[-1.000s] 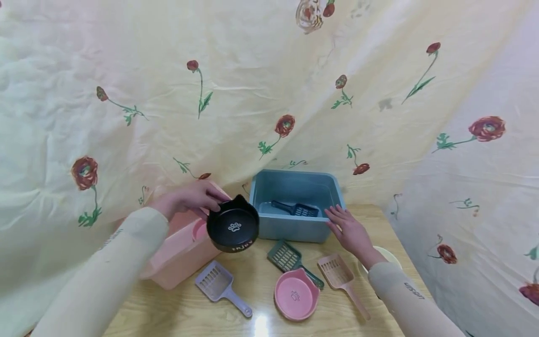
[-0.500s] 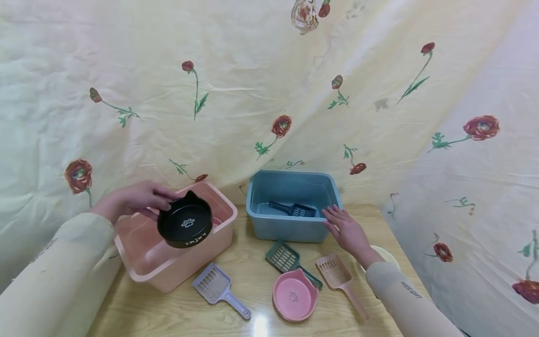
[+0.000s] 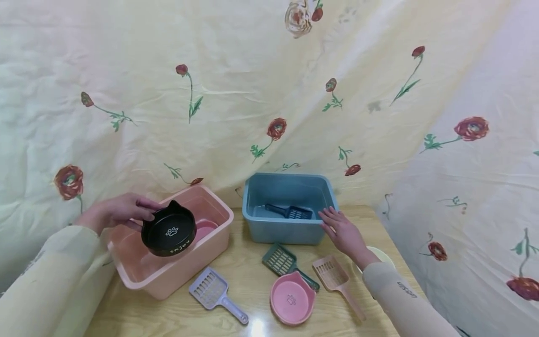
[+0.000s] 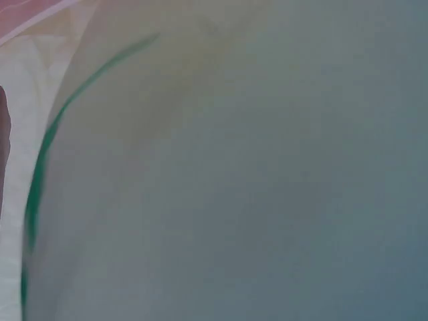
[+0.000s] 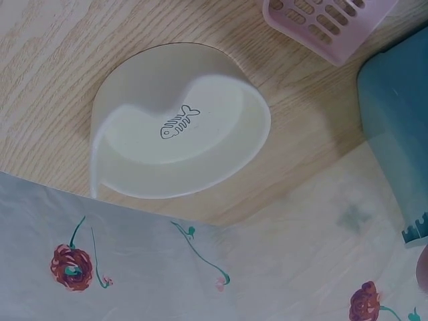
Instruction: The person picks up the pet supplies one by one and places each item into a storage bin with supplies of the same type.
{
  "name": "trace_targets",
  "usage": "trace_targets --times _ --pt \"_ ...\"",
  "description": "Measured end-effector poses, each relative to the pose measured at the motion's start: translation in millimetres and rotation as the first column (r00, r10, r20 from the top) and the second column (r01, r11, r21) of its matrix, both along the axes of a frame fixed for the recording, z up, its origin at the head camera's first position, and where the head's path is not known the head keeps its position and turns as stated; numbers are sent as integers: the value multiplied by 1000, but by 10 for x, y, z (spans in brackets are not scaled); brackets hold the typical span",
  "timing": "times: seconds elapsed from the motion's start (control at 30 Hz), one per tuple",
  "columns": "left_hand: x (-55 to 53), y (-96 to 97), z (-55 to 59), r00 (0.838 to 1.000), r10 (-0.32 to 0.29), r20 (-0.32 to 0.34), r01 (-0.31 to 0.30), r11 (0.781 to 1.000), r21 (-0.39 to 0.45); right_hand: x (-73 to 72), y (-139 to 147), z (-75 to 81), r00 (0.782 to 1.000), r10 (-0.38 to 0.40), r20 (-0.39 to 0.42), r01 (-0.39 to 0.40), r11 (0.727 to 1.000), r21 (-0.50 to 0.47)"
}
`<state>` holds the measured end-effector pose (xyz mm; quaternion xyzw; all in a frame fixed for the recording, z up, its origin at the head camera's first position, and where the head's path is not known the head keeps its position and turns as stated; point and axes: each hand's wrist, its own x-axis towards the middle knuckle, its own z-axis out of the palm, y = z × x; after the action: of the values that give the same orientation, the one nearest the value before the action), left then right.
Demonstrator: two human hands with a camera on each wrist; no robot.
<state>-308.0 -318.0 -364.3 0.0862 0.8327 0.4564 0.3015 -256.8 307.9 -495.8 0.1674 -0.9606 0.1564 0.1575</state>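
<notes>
My left hand point(image 3: 126, 213) grips the side of a black cat-eared pet bowl point(image 3: 169, 236), printed with a white paw and lettering. It holds this bowl tilted over the pink litter box point(image 3: 185, 269), where a pink bowl point(image 3: 205, 227) is partly visible. With fingers extended, my right hand point(image 3: 344, 235) rests at the front right rim of the blue litter box point(image 3: 282, 232). A dark blue litter scoop point(image 3: 298, 213) lies inside that box. Curtain fills most of the left wrist view, so the left hand's grip is hardly visible there.
On the wooden table lie a lavender scoop point(image 3: 210, 288), a green scoop point(image 3: 280, 259), a pinkish scoop point(image 3: 332, 272) and a pink cat-eared bowl point(image 3: 292, 299). A cream bowl with a fishbone print point(image 5: 200, 137) stands under my right forearm. A flowered curtain point(image 3: 236, 93) hangs behind.
My left hand has carried the black bowl leftward from between the two boxes to above the pink litter box, and slightly lower. The right hand has stayed at the blue box's rim.
</notes>
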Motion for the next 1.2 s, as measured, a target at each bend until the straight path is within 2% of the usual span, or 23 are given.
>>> trace_targets --times 0.23,0.43,0.57,0.77,1.03,1.2 --pt "-22 -109 -283 1000 15 -4 -16 999 -47 -16 17 -39 1000 11 -26 -11 1000 2" --pt "-42 -180 -381 998 34 -53 -40 993 -110 -36 -4 -76 1000 14 -15 -14 1000 10" --pt "-42 -207 -442 997 15 -81 -27 988 -151 -26 -4 -61 1000 21 -12 -21 1000 12" --pt "7 -169 -653 994 40 -98 -56 984 -166 -18 30 -49 999 26 -31 -26 1000 6" --pt "71 -66 -961 987 70 -143 -90 987 -135 -23 48 -67 1000 -14 17 14 1000 6" --pt "82 -114 -1080 989 78 -123 -94 987 -134 -49 14 -64 1000 -11 24 11 1000 4"
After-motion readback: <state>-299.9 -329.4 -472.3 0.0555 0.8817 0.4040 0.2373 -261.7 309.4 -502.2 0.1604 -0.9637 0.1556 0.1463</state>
